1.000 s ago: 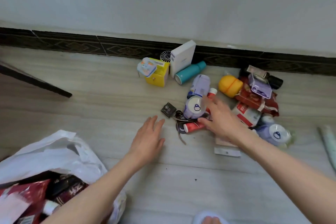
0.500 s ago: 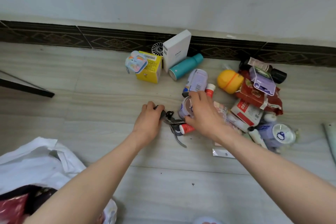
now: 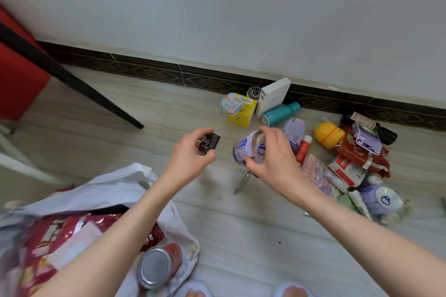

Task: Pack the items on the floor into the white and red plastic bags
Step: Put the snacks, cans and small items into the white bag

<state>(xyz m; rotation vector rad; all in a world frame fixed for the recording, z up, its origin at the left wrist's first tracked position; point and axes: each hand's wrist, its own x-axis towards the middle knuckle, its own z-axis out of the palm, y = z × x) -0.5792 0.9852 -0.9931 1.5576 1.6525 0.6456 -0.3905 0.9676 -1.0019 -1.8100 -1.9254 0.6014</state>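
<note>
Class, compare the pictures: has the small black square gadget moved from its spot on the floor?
Yes. The small black square gadget is off the floor, pinched in the left hand, now left of the yellow carton.

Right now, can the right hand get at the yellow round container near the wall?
Probably not at once. The right hand grips the purple can, so it is occupied. The path to the yellow round container looks free: it lies uncovered on the floor, to the right of that hand.

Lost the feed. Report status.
Left hand holds black box. Right hand holds purple can. White bag open, nothing blocking.
</note>
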